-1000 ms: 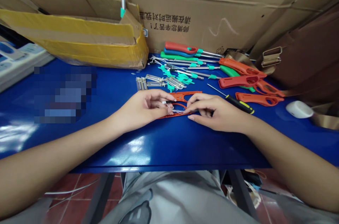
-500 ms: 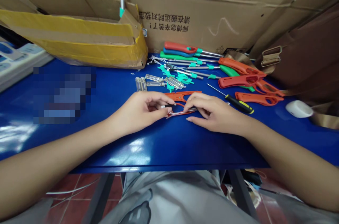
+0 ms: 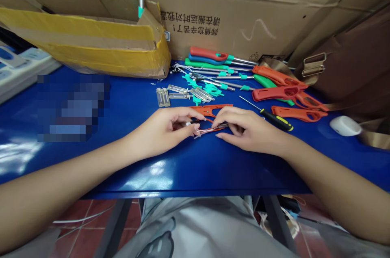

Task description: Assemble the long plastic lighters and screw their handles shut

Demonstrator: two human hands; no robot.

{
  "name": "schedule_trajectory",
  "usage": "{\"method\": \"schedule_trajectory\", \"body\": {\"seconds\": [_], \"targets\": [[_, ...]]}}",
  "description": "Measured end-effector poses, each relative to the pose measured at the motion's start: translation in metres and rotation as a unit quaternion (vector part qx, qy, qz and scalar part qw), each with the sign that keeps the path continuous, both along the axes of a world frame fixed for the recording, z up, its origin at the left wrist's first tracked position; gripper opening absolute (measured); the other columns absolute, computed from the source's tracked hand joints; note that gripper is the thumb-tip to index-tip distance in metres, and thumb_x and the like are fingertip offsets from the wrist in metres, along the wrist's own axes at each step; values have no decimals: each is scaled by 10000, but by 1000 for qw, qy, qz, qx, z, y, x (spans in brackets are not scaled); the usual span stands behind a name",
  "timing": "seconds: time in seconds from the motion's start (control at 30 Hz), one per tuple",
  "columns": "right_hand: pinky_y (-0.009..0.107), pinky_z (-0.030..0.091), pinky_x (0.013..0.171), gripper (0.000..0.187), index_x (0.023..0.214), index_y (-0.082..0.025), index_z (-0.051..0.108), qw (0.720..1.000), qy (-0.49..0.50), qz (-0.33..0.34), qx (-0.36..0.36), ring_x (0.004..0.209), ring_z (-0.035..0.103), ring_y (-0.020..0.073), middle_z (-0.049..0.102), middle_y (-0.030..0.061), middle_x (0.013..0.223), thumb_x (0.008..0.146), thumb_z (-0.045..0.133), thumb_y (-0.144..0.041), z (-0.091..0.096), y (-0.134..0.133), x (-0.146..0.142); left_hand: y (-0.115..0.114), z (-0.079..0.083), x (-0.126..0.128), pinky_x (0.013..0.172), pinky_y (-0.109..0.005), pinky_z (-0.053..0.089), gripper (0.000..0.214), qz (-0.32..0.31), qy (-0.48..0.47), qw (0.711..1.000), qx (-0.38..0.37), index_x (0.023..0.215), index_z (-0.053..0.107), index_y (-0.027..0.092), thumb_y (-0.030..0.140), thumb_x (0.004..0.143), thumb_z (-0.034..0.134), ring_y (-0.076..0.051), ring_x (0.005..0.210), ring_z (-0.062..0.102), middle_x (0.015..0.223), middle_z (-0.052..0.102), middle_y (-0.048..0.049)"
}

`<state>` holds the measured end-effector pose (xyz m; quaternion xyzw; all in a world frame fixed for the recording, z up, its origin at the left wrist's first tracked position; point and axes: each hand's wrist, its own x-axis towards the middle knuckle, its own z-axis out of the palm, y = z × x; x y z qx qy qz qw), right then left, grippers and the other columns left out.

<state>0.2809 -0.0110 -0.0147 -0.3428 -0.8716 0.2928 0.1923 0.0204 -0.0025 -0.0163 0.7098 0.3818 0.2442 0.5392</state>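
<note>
My left hand (image 3: 167,128) and my right hand (image 3: 246,129) meet at the middle of the blue table (image 3: 128,156). Both pinch an orange plastic handle shell (image 3: 210,110) with thin wires and a small metal part (image 3: 204,130) in it. My left fingers curl round a small white-tipped piece at the shell's left end. My right fingertips press on the wires and the shell's right end. Much of the shell is hidden under my fingers.
A yellow-and-black screwdriver (image 3: 273,118) lies right of my right hand. Behind are orange handle shells (image 3: 286,93), assembled lighters (image 3: 213,59), teal clips and metal tubes (image 3: 198,87), and clear parts (image 3: 164,96). A taped cardboard box (image 3: 91,46) stands back left, a white tape roll (image 3: 344,125) at right.
The hands have stayed in place; the fingers have shifted slightly on the wires and shell, with the wire bundle now a little more exposed between them.
</note>
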Motion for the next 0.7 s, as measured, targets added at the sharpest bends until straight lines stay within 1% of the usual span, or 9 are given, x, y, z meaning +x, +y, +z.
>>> {"method": "schedule_trajectory", "body": {"seconds": [0.27,0.4,0.5,0.6,0.7], "targets": [[225,406,597,244,1134,-192,642,1000,-4,7,-5,582,411,58,621,24,1061,902,669,-121,1,-1,1,0,1,0,834,-270,575,317,-13,-19,999,-28,1222,659,143,274,932,650,-161,874,750,989,795,-67],[227,425,616,277,1189,-228,681,999,-13,18,-25,604,438,55,603,34,1135,925,659,-147,2,-1,3,1,1,-1,834,-267,576,316,-14,-18,999,-30,1240,642,137,280,959,609,-154,860,746,919,791,-47],[231,436,623,316,1226,-262,694,999,-12,16,-36,620,457,60,597,36,1150,931,655,-155,2,0,4,1,1,-1,850,-283,582,325,-15,-13,999,-28,1250,636,132,288,968,595,-162,872,748,920,791,-51],[232,440,629,294,1197,-253,709,999,-8,13,-37,637,472,66,598,40,1151,928,650,-150,2,0,4,1,1,-1,851,-284,586,320,-15,-10,1000,-24,1245,642,133,282,967,594,-163,877,752,917,792,-48],[231,432,634,203,1099,-218,711,999,-15,9,-30,634,462,64,595,40,1141,919,654,-144,2,-1,3,2,0,-1,848,-272,589,306,-12,-10,1000,-11,1233,652,132,265,964,590,-155,869,756,899,791,-39]]}}
